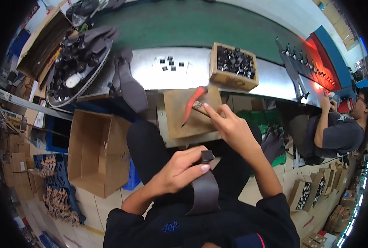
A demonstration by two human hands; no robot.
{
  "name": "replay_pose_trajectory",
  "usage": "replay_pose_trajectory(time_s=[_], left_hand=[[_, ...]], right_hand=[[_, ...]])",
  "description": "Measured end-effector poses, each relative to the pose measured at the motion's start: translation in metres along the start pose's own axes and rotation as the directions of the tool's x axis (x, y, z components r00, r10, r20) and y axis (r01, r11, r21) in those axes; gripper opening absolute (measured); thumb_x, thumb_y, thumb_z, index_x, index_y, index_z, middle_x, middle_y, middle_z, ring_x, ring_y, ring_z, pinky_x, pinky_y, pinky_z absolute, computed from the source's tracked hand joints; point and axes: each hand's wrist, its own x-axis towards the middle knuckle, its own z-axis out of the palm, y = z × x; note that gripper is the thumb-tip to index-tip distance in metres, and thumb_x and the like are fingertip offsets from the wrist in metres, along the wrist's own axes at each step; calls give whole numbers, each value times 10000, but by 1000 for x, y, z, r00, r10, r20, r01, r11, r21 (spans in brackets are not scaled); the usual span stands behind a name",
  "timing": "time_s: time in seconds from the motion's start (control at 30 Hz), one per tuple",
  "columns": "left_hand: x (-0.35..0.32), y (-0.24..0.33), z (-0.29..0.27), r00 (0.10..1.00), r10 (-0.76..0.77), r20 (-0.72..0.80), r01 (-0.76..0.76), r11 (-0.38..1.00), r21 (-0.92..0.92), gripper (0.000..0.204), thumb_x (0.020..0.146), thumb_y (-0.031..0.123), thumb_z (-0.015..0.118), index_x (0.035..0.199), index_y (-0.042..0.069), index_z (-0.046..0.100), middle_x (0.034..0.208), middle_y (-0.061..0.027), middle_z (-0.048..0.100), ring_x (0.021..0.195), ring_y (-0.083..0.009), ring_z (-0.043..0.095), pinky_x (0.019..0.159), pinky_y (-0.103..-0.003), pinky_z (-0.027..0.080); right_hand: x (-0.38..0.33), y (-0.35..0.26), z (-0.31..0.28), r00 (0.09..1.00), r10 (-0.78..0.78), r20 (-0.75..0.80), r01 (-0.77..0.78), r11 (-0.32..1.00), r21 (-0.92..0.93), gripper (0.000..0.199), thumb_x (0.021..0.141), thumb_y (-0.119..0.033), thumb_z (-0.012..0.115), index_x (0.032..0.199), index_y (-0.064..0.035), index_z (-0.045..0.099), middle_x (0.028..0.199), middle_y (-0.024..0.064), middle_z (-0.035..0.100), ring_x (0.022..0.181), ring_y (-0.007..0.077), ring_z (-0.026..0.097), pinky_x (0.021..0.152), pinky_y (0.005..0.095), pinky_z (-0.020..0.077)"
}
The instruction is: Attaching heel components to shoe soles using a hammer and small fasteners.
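My left hand is closed around a dark shoe, its block heel turned up with a black square end between thumb and fingers. The shoe's smooth dark sole hangs down towards my body. In my right hand is a hammer with a curved orange-red head, gripped by its short handle. The hammer lies over a worn square work block in front of my knees. Several small black square pieces are scattered on the metal bench beyond.
Loose black pieces fill a wooden box on the bench. Another dark shoe overhangs the bench edge beside a basket of shoes. A cardboard box stands left. A co-worker sits right, near a glowing red heater.
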Motion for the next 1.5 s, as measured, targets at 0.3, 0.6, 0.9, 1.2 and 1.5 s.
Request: replay_pose_trajectory(time_s=[0.3,0.6,0.9,1.2,1.5], left_hand=[[-19,2,29,943,-239,230,331,629,-703,299,1038,269,452,1015,-7,567,1043,-120,622,956,-172,575,886,-295,448],[-19,2,39,912,-262,315,408,502,-762,290,1030,260,454,1006,-11,555,1068,-124,622,1000,-173,578,893,-302,451],[1,-6,41,917,-206,342,387,665,-639,316,1056,264,451,1037,-6,615,1035,-86,636,1036,-168,583,961,-314,433],[13,-20,52,941,-211,264,329,388,-861,611,969,286,636,1438,-1,370,1279,-196,593,1208,-317,600,1047,-419,473],[25,14,-184,739,139,-659,53,963,263,572,973,231,661,1434,-49,470,1323,-132,592,1155,-209,584,1016,-320,442]], right_hand=[[-23,-44,-4,951,-221,218,-251,-134,959,454,1014,-390,564,1082,42,684,1201,183,640,1158,276,595,985,389,469],[-40,-65,-13,929,-26,369,-361,-284,888,600,909,-609,590,961,-13,631,1040,180,639,1096,364,608,966,513,485],[-49,-46,-17,964,65,259,-244,-175,954,528,903,-531,687,871,-4,676,877,108,659,893,264,651,940,465,475],[-46,11,-36,952,297,71,-50,-78,996,418,914,-342,730,1052,44,654,1064,146,663,1070,260,626,1011,409,463],[-67,298,-97,392,708,-587,-623,674,397,419,927,-303,678,1156,46,639,1064,239,688,874,334,698,783,408,535]])
